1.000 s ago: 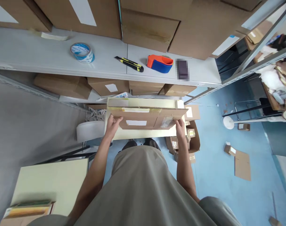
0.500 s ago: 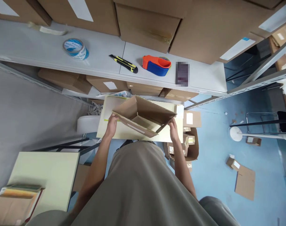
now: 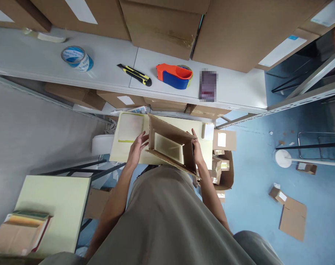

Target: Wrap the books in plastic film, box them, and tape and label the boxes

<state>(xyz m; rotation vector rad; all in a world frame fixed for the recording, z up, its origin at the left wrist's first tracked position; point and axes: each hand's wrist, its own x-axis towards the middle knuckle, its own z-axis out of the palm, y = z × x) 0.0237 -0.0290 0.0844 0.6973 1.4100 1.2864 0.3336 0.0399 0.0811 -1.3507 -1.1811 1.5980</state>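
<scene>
apparently open carton (image 3: 173, 129) between hands (image 3: 167, 149)

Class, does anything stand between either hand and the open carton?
Nothing visible does. The right hand holds the carton at its right end; the left hand is close beside its left end.

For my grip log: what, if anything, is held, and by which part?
The cardboard box, by its right end, in the right hand; whether the left hand touches it is unclear.
</scene>
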